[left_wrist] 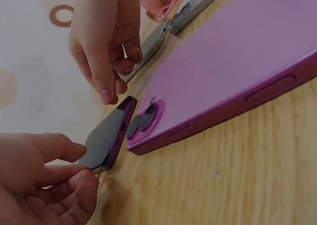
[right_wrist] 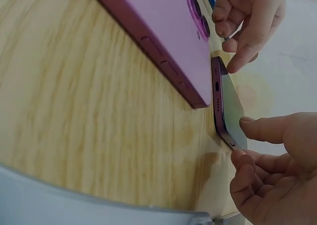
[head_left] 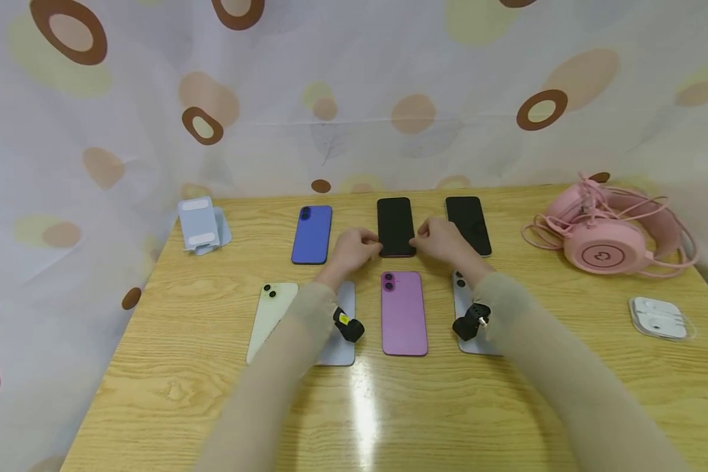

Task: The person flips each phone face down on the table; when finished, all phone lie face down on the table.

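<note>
A phone with a dark screen facing up point(head_left: 396, 226) lies at the back middle of the table; its purplish bottom edge point(left_wrist: 119, 136) shows in the left wrist view. My left hand point(head_left: 354, 252) pinches its near left corner between thumb and finger. At the near right corner, my right hand point(head_left: 442, 239) has its thumb over the screen and a finger at the side. Just in front lies a pink-purple phone point(head_left: 404, 314), back up. Beneath my left forearm is a pale blue-grey slab point(head_left: 343, 354), partly hidden. A silver phone point(head_left: 472, 344) lies under my right wrist.
A blue phone point(head_left: 311, 236) lies left of my hands, a dark-screened one point(head_left: 469, 223) to the right. Front left is a pale yellow phone point(head_left: 271, 308). A light blue stand point(head_left: 199, 226) is back left; pink headphones point(head_left: 604, 246) and boxed earphones point(head_left: 657, 318) are right.
</note>
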Demonstrator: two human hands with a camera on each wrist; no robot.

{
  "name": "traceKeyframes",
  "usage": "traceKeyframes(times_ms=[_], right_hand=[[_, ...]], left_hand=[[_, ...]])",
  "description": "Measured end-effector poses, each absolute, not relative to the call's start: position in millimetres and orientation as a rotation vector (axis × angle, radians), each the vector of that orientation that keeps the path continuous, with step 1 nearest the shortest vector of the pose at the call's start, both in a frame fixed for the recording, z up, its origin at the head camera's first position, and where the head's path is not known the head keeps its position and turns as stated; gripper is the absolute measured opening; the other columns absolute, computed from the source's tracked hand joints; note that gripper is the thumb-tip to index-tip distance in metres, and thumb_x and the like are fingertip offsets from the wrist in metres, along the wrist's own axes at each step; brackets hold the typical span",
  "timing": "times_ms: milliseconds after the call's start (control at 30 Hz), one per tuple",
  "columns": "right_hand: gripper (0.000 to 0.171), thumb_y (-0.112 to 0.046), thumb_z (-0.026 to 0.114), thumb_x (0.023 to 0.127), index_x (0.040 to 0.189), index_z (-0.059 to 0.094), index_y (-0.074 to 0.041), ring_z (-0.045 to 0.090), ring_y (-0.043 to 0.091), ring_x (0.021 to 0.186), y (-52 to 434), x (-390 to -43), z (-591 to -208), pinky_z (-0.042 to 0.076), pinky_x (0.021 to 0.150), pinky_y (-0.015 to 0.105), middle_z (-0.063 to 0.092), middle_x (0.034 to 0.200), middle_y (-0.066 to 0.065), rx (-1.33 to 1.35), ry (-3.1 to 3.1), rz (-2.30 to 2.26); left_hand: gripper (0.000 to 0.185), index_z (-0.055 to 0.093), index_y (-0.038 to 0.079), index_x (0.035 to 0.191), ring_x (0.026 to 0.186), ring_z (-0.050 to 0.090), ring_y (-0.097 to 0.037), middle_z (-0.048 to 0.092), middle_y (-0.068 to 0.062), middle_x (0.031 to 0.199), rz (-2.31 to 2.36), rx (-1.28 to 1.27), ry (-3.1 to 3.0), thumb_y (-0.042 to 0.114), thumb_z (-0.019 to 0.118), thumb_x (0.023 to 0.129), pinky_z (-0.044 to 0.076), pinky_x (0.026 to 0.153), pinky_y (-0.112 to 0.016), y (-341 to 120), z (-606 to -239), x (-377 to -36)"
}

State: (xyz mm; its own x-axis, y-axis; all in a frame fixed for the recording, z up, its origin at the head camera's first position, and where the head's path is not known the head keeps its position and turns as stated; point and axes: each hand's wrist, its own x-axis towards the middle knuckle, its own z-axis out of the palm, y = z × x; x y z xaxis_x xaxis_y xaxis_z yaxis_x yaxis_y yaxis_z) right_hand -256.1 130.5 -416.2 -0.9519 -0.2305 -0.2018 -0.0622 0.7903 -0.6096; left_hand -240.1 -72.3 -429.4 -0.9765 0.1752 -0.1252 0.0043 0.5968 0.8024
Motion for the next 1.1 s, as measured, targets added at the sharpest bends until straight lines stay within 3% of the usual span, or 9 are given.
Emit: traceKeyframes(times_ms=[267,433,800,900,1100], right_hand=[[0.038,-0.026,0.06,0.094,0.114,0.06,0.007,0.053,0.027,0.089,131.4,-251.8,-420.3,0.046,0.074,0.037,0.06,0.112,0.021,-0.194,2.702,-0.906],[0.033,-0.023,0.063,0.092,0.105,0.064,0.008,0.053,0.027,0.088,123.9,-249.3,-424.0,0.045,0.075,0.037,0.062,0.107,0.021,-0.164,2.721,-0.945],[0.046,-0.025,0.06,0.093,0.123,0.054,0.009,0.047,0.033,0.114,123.6,-248.2,-425.0,0.041,0.097,0.045,0.052,0.127,0.023,0.041,2.503,-1.205],[0.046,-0.027,0.062,0.092,0.122,0.055,0.007,0.05,0.03,0.11,123.5,-246.6,-420.9,0.042,0.094,0.042,0.057,0.12,0.021,0.05,2.476,-1.296],[0.038,-0.027,0.065,0.091,0.115,0.058,0.002,0.053,0.021,0.081,111.3,-244.0,-409.4,0.044,0.069,0.028,0.059,0.097,0.012,-0.012,2.478,-1.467]], left_hand=[[0.027,0.065,-0.003,0.113,0.062,0.054,-0.011,0.067,-0.011,0.089,1.339,0.076,2.635,0.012,0.066,0.09,0.042,0.054,-0.019,-65.3,-434.8,-241.4],[0.024,0.066,-0.005,0.11,0.064,0.052,-0.011,0.065,-0.01,0.088,1.351,0.063,2.638,0.007,0.067,0.089,0.042,0.056,-0.019,-63.8,-438.0,-241.9],[0.027,0.064,-0.004,0.116,0.073,0.054,-0.015,0.065,-0.011,0.094,1.185,0.088,2.714,0.009,0.064,0.092,0.045,0.064,-0.023,-61.1,-432.4,-238.0],[0.027,0.064,-0.003,0.117,0.074,0.054,-0.015,0.065,-0.01,0.094,1.172,0.102,2.717,0.008,0.062,0.092,0.045,0.064,-0.023,-62.0,-433.8,-238.6],[0.027,0.064,-0.004,0.116,0.074,0.054,-0.016,0.065,-0.012,0.094,1.207,0.129,2.712,0.005,0.061,0.09,0.044,0.063,-0.023,-64.1,-433.3,-237.7]])
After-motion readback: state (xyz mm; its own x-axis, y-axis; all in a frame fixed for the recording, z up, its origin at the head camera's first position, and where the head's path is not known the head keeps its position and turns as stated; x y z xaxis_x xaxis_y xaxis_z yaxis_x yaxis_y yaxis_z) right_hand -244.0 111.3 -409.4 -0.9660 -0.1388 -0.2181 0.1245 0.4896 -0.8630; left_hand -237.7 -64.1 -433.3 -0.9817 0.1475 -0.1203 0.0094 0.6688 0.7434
